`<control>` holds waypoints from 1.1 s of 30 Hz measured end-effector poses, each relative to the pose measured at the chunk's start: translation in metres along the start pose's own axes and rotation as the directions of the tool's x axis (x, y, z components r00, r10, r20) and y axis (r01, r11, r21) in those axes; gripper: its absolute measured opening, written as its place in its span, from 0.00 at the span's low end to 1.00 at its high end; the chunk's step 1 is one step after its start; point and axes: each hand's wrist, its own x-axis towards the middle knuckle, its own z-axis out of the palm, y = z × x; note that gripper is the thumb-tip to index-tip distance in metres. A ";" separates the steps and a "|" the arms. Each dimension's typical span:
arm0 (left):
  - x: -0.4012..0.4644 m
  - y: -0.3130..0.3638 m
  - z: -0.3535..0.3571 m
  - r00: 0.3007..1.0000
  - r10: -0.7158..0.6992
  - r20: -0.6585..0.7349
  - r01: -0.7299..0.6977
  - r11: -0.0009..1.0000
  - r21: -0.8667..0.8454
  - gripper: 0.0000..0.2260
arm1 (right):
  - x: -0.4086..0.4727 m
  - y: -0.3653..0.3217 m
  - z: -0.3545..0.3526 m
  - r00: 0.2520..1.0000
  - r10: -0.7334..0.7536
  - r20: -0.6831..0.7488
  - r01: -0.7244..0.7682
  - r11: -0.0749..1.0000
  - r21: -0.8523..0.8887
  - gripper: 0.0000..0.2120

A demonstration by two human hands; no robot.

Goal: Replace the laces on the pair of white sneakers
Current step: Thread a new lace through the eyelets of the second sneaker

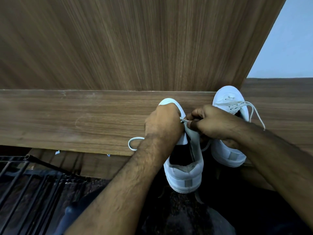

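Two white sneakers lie on a wooden shelf [76, 116], toes pointing away from me. The left sneaker [184, 172] hangs with its heel over the shelf's front edge. My left hand [163, 123] grips its forepart and covers the eyelets. My right hand [215, 123] pinches a white lace end [184, 119] at the tongue. A loop of that lace [133, 143] lies on the shelf to the left. The right sneaker [230, 106] stands laced behind my right hand, its loose lace [257, 114] trailing to the right.
A wood-grain panel [135, 39] rises straight behind the shelf. A pale wall [291, 39] shows at the upper right. Below the shelf at the left is a dark metal rack [25, 177]. My legs are in shadow underneath.
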 end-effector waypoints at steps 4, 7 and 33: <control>0.007 -0.016 -0.003 0.995 0.009 0.097 0.001 0.995 -0.103 0.14 | 0.001 0.002 0.002 0.999 0.047 0.015 -0.049 0.979 0.199 0.17; 0.009 -0.024 -0.005 0.990 -0.009 0.139 0.038 0.979 -0.202 0.19 | 0.005 0.005 0.005 0.999 0.026 -0.021 -0.022 0.985 0.173 0.13; 0.013 -0.022 -0.032 0.973 -0.139 -0.183 -0.071 0.574 -0.816 0.37 | -0.004 -0.011 -0.012 0.964 -0.246 -0.099 0.156 0.827 -0.541 0.11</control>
